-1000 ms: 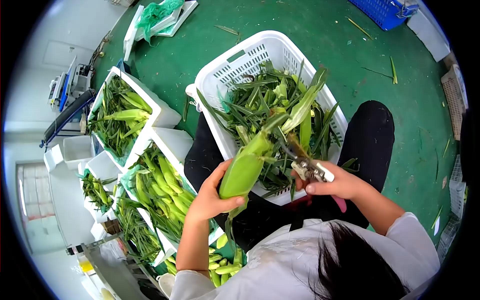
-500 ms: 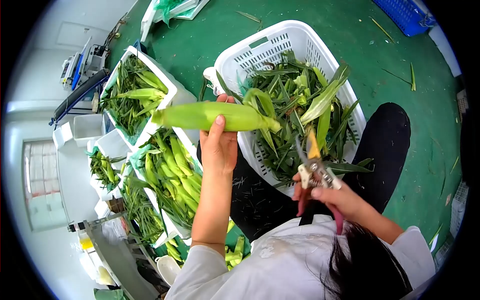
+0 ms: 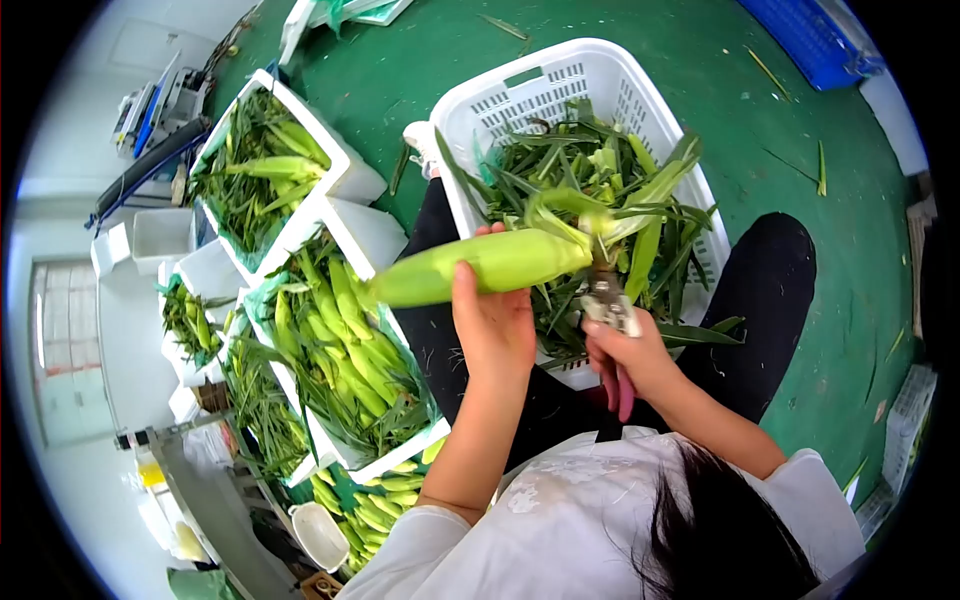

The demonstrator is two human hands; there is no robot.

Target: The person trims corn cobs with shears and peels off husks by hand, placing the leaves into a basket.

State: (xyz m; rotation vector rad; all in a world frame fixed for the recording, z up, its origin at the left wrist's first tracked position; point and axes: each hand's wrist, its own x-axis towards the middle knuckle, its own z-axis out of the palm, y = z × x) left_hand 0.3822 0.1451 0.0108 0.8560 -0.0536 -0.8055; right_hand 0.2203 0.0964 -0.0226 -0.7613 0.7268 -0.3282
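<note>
An ear of corn (image 3: 480,266), green in its husk, lies across my left hand (image 3: 497,325), with the thumb pressed on its near side. Its stalk end points right and carries a loose, curling leaf. My right hand (image 3: 637,352) is wrapped around pruning shears (image 3: 610,303) with reddish handles. The blades are at the stalk end of the ear, partly hidden by leaves, so I cannot tell whether they have cut through. Beneath both hands stands a white slatted basket (image 3: 455,105) holding cut husks and leaves (image 3: 560,155).
On the left, white foam boxes (image 3: 365,180) hold husked-on corn (image 3: 340,330) and leaves. More ears (image 3: 375,515) lie on the green floor (image 3: 730,130) near a small white tub (image 3: 320,538). A blue crate (image 3: 810,45) stands at the upper right. My knees flank the basket.
My left hand has carried the ear rightward and slightly down. My right hand has brought the shears up and left, from below the ear to its stalk end; the handles are closer together.
</note>
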